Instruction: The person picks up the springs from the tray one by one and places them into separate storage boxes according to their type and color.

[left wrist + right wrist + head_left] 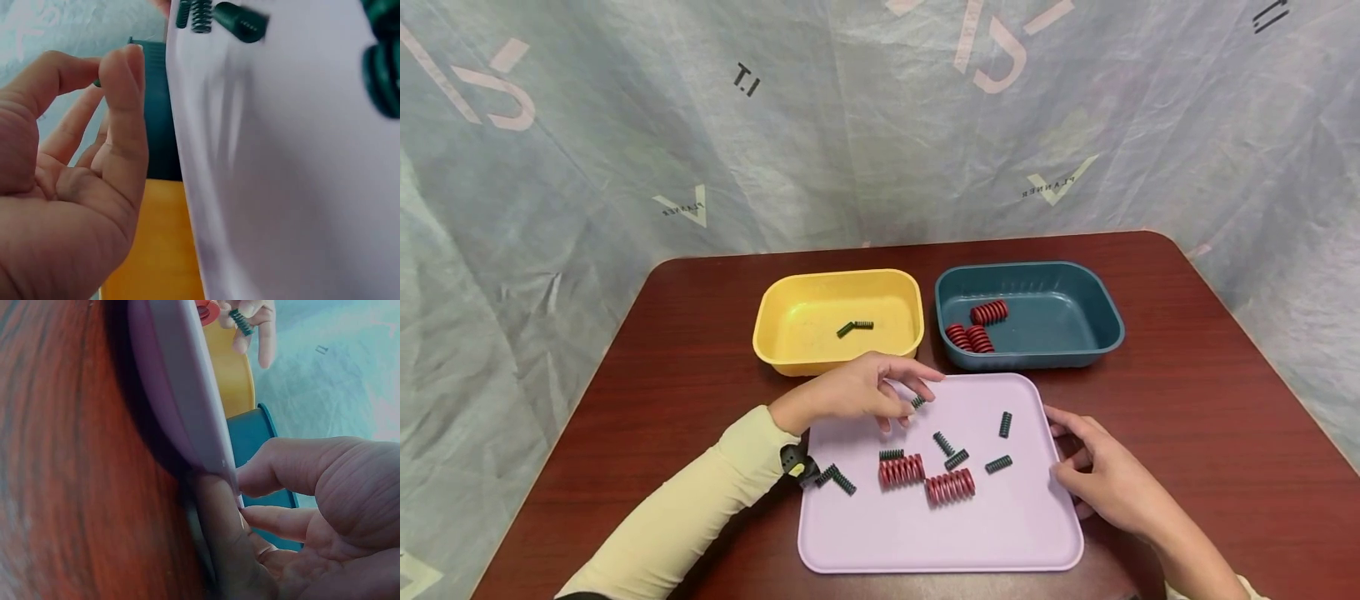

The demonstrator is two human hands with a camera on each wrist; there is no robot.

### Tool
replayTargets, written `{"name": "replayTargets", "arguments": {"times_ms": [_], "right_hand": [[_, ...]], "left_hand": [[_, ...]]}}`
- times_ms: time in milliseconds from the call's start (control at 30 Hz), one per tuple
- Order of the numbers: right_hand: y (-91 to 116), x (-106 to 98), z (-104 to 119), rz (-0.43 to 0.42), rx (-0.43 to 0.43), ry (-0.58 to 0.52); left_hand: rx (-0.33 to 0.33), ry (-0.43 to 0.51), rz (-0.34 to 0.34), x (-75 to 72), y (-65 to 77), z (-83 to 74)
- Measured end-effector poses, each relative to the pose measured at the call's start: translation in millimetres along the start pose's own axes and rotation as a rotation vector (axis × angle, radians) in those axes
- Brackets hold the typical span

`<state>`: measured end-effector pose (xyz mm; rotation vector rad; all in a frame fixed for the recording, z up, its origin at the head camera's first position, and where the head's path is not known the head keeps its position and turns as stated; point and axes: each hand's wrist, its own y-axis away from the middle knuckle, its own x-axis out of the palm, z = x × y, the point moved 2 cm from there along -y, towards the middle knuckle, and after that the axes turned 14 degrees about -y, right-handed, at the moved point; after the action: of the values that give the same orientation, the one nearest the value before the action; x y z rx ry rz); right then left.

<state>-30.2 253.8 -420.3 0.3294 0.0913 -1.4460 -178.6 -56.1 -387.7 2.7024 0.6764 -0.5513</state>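
My left hand (868,390) is above the far left part of the lilac tray (985,537), pinching a small dark green spring (918,402) between thumb and finger. That spring also shows in the right wrist view; the fingers mostly hide it in the left wrist view. With my right hand (1112,479) I hold the tray's right rim, the thumb on one side and a finger underneath. Two thick red springs (951,487) lie near the tray's middle. Several small green springs (998,464) are scattered around them, a pair of them near the left edge.
Behind the tray stand a yellow bin (805,354) holding two small green springs (864,325) and, to its right, a teal bin (1045,360) with three red springs (989,312). All sit on a dark reddish wooden table (700,333). A printed sheet (865,125) hangs behind the table.
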Motion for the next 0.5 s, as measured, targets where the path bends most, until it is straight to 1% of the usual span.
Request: {"name": "replayTargets", "arguments": {"times_ms": [133,233,367,500], "right_hand": [[0.0,0.3,-0.2,0.0,-0.002,0.002],[0.1,0.4,-0.3,0.0,0.001,-0.002],[0.2,0.3,-0.2,0.001,0.008,-0.01],[-0.1,0.3,-0.2,0.001,0.01,-0.012]], "left_hand": [[0.004,0.053,-0.017,-9.4,4.0,-0.3],[0.003,0.072,-0.039,-19.1,7.9,-0.9],[-0.032,0.086,-0.084,-32.3,14.3,-1.8],[-0.071,0.113,-0.113,-44.5,19.9,-2.2]]}}
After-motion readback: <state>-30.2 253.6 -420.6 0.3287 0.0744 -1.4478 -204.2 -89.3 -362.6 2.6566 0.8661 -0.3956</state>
